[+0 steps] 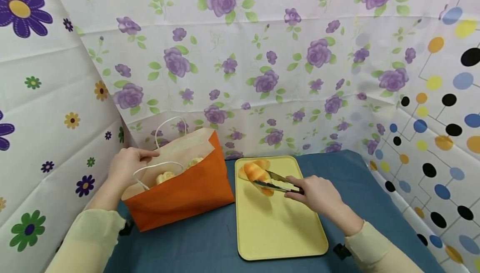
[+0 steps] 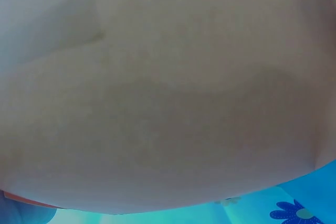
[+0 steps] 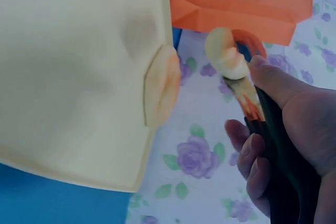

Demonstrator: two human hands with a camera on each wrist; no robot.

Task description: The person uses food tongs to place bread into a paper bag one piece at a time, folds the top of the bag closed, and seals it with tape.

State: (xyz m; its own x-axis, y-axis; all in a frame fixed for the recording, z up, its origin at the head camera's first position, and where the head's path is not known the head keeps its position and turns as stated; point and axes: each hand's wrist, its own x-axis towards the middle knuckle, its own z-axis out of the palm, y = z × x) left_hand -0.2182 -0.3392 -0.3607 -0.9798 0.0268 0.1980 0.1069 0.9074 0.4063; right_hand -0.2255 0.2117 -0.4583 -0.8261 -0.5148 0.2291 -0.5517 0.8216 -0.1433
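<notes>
My right hand [image 1: 318,194] grips black-handled tongs [image 1: 279,187] whose tips hold a croissant-like bread roll [image 1: 258,173] with orange-brown stripes, above the far end of a yellow tray [image 1: 281,235]. Behind it another piece of bread [image 1: 264,164] lies on the tray. In the right wrist view the held roll [image 3: 226,53] is apart from that second bread [image 3: 163,85]. My left hand [image 1: 127,164] grips the left rim of an orange paper bag [image 1: 183,194] with white handles. Pale bread pieces [image 1: 165,177] show inside the bag. Wrinkled tan material fills most of the left wrist view.
A blue cloth [image 1: 210,244] covers the table under bag and tray. A purple-flowered curtain [image 1: 240,77] hangs close behind them. Patterned sheets stand at the left and right sides. Small black objects [image 1: 342,251] lie beside both forearms.
</notes>
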